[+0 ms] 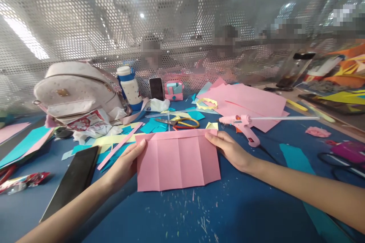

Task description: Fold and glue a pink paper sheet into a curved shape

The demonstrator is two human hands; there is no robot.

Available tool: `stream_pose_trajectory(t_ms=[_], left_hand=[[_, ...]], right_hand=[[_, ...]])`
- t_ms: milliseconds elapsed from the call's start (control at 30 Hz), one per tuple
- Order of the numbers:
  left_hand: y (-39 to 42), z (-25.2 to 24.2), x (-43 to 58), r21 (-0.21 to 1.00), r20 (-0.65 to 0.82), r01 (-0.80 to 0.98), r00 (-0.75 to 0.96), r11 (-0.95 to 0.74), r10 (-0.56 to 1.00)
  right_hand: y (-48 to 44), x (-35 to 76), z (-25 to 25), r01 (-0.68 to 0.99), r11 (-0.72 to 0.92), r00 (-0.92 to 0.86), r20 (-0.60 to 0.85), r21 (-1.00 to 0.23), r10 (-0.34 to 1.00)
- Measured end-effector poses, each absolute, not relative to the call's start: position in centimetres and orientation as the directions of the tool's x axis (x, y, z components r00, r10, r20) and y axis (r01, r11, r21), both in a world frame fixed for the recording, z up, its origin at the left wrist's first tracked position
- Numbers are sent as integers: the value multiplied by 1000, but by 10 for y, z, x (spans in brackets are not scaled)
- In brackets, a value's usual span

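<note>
A pink sheet of paper [178, 163] with several upright creases and a fold line along its top hangs between my hands, above the blue tabletop. My left hand [132, 155] pinches its upper left edge, thumb on the near face. At the upper right corner my right hand [229, 148] grips it the same way, the other fingers hidden behind. Just beyond the paper lie scissors [185, 123] with yellow and red handles. Right of them is a pink glue gun [245, 124] with a long clear glue stick in its back.
A white backpack [76, 95], a bottle [130, 87] and a small phone [156, 89] stand at the back left. Pink sheets [248, 100] lie at the back right. A black phone [72, 178] lies by my left forearm, a blue paper strip [298, 159] by my right.
</note>
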State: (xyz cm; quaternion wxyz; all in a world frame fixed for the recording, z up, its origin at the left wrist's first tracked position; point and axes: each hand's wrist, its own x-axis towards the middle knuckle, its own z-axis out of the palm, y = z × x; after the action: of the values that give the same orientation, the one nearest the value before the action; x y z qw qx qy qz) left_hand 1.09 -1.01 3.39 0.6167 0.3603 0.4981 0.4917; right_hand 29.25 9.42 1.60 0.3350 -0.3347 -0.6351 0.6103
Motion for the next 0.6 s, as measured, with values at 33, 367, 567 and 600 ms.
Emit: stream_pose_trajectory(t_ms=[33,367,567,600], left_hand=[[-10,33,11,933,-249,-257,42,252,968],[-11,25,6,930,-213,-288,90,230,973],[-9,35,5,941,-220,-265,-3,212,975],[-8,36,2,943,-225,-255,-26,211,974]], right_hand=[[94,292,16,-15,-2,-565,7,-1000,825],[92,289,21,-105,-158,-603,-64,-982,795],[91,296,15,74,157,-490,101,-985,866],[91,297,15,137,253,-453,166,-958,876]])
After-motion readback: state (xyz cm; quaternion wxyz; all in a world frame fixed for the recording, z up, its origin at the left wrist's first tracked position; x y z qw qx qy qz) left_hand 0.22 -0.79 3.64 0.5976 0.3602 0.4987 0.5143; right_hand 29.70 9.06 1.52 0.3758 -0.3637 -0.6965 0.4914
